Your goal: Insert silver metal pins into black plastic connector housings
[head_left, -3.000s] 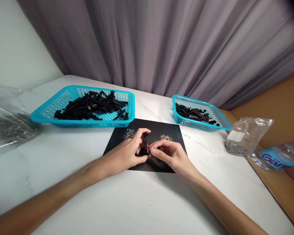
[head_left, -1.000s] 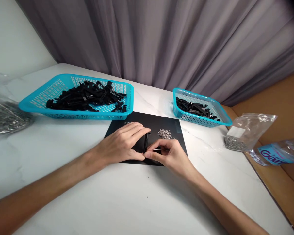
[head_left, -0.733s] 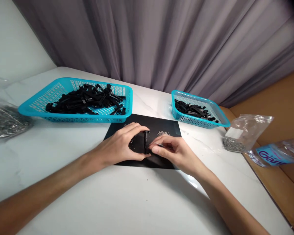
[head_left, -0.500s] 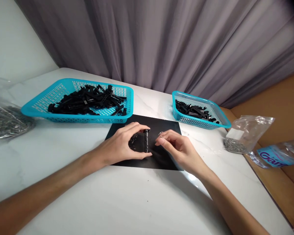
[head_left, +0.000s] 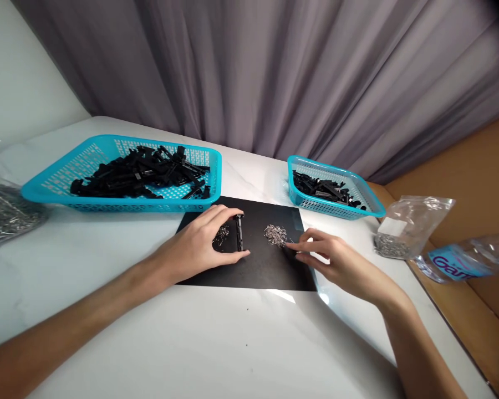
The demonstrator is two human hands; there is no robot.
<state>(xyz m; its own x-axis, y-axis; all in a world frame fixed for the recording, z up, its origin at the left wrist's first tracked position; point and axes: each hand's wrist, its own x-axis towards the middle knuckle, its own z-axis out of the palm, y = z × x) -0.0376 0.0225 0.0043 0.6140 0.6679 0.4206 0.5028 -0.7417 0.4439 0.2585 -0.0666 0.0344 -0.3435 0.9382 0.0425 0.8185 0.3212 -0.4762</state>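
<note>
Between the thumb and index finger of my left hand (head_left: 205, 238) a slim black plastic part (head_left: 239, 233) is held upright over the black mat (head_left: 253, 274). My right hand (head_left: 330, 255) is at the mat's right side, its index fingertip at the edge of a pile of small silvery metal pieces (head_left: 275, 235). Its thumb and fingers are slightly apart; whether a tiny piece lies between them is too small to tell. A second pile of small metal pieces (head_left: 222, 235) lies partly behind my left hand.
A large blue basket (head_left: 125, 206) of black parts stands back left, a smaller blue basket (head_left: 336, 209) back right. Bags of metal pieces lie at far left (head_left: 10, 213) and right (head_left: 393, 244), beside a plastic bottle (head_left: 461, 260). A grey curtain hangs behind.
My right hand has moved right and its fingers have spread, uncovering the silvery pile. My left hand still holds the black part, now slightly further left in view. The view has shifted a little.
</note>
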